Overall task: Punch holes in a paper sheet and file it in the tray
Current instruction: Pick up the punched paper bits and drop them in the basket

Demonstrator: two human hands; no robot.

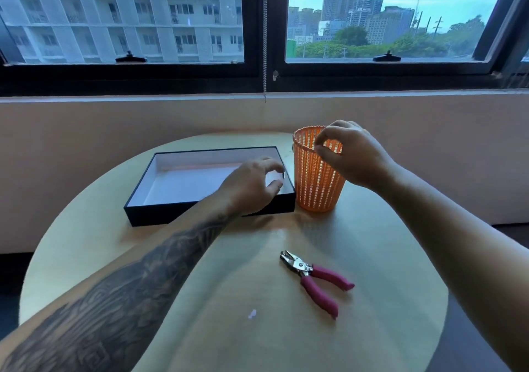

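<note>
A person's two bare arms reach across a round, pale wooden table [386,300] set against a wall below a dark-framed window [264,28] that looks out on apartment blocks and trees. Left of centre, the tattooed left hand [252,184] hovers over the near right corner of a shallow black tray [160,214] with a white interior, its fingers loosely spread and curled, gripping nothing that can be made out; whether a paper sheet already lies on the tray's white floor cannot be told. To the right of centre, the right hand [352,154] is raised at the rim of an orange mesh basket [315,185], which stands upright just beside the tray's right end; thumb and forefinger are pinched nearly together over the opening, and whether they hold anything is unclear. A single-hole punch [312,277] with magenta handles lies untouched on the table in the lower middle of the frame, handles splayed toward the lower right, well apart from both hands. A small white scrap [252,313] sits on the tabletop to the punch's lower left.
</note>
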